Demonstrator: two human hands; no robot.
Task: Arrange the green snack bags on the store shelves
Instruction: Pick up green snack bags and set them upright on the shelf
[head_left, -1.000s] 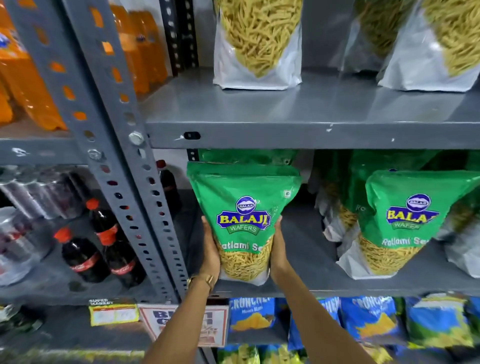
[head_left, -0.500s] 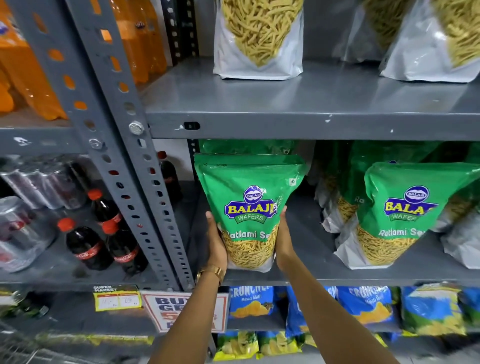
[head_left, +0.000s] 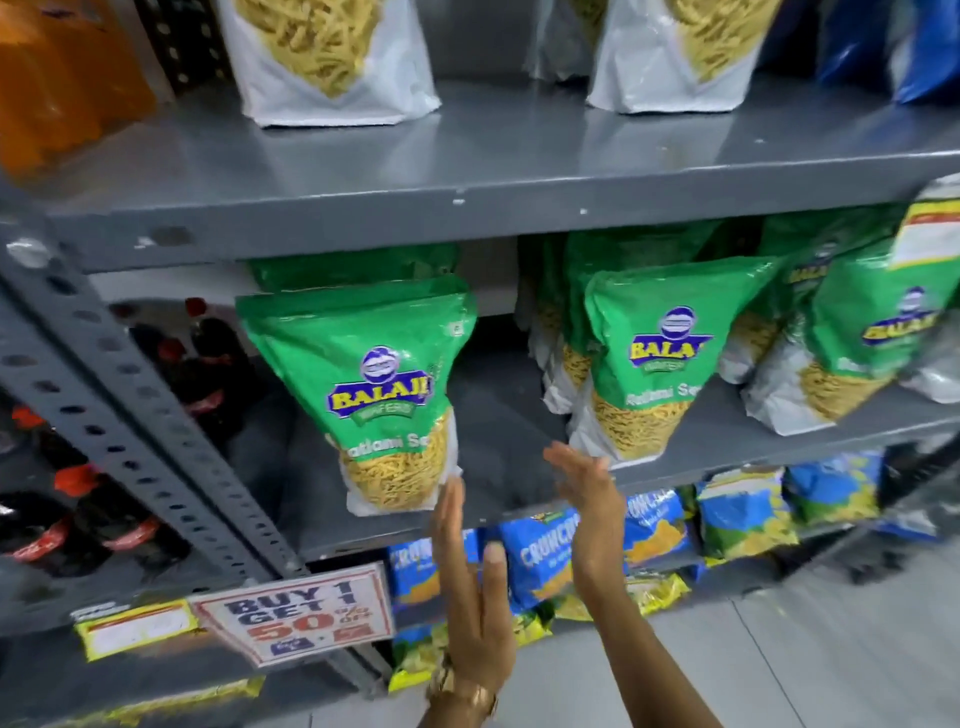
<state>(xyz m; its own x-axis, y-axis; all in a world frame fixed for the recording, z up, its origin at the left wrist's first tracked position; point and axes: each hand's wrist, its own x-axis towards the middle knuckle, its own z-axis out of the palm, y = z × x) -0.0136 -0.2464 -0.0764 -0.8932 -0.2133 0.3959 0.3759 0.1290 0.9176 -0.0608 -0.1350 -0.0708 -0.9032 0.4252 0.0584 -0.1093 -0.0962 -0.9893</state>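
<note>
The green snack bag (head_left: 363, 384) stands upright on the middle shelf (head_left: 498, 467), near its left end. Left hand (head_left: 475, 587): open, fingers extended, just below the bag, empty. Right hand (head_left: 589, 493): open, empty, near a second green bag (head_left: 670, 358).

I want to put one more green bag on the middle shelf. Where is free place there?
Bare shelf lies between the left green bag and the middle green bag, above the open left hand and right hand. From the middle bag rightward, bags stand packed in overlapping rows. Left of the left bag, dark bottles stand close.
</note>
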